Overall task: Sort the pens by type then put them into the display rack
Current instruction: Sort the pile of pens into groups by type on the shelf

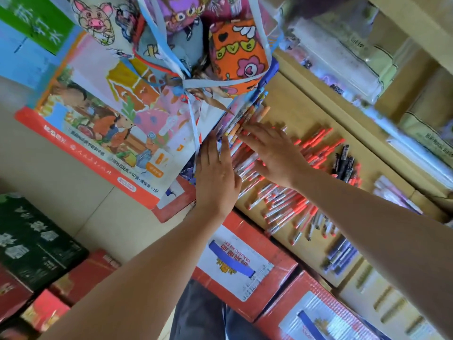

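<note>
Below the tan shelf (pixel 301 111) strewn with pens (pixel 282 204) stand red cartons (pixel 282 263).

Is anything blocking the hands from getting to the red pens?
Nothing visible does. The right hand is over the red pens on the shelf, and the left hand is right beside them.

Left grip (pixel 217 177) and right grip (pixel 274 153) reach forward, both spread flat.
</note>
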A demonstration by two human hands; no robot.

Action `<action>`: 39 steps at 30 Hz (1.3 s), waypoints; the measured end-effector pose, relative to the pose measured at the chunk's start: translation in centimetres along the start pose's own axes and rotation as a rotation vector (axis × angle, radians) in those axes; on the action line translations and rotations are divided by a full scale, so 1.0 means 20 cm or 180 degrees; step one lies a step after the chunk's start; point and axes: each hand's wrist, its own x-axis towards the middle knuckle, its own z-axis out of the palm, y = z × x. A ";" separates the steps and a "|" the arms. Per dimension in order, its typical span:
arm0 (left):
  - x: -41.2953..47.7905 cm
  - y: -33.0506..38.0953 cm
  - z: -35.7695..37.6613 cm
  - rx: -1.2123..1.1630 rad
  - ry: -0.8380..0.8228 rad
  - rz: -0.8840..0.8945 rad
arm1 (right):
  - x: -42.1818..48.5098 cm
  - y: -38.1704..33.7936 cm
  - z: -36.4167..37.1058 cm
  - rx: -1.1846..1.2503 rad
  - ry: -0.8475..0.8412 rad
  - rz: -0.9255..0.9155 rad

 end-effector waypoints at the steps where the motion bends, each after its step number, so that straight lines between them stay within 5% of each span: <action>1: 0.01 0.01 0.00 -0.0025 -0.0002 -0.0012 | -0.01 0.01 -0.01 0.0016 0.0096 0.0000; 5: -0.01 0.04 0.03 -0.0132 0.0000 0.0314 | 0.01 0.02 -0.05 0.0022 0.0527 -0.0144; 11: -0.05 0.01 0.05 -0.0256 -0.0112 0.0161 | 0.14 -0.01 -0.06 -0.0295 -0.0279 -0.0150; 19: -0.07 0.05 0.05 -0.0369 -0.0071 0.0516 | -0.05 0.08 0.00 -0.0290 0.0047 -0.0091; 23: -0.03 0.03 0.02 -0.0127 0.0114 0.0221 | 0.00 0.05 -0.02 -0.0136 0.0237 -0.0154; 28: 0.03 0.00 0.05 0.0002 0.0082 -0.0117 | 0.18 -0.01 -0.05 -0.0155 -0.0187 -0.0243; 31: 0.05 0.00 0.06 -0.0168 0.0199 -0.0023 | 0.18 0.01 -0.05 -0.0202 -0.0206 -0.0185; 35: 0.02 0.02 0.06 -0.0146 0.0449 0.0122 | 0.15 0.05 -0.05 0.0098 0.0452 -0.0356; 39: 0.03 -0.01 0.07 -0.0180 0.0443 0.0044 | 0.24 0.03 -0.04 -0.0102 0.0063 -0.0278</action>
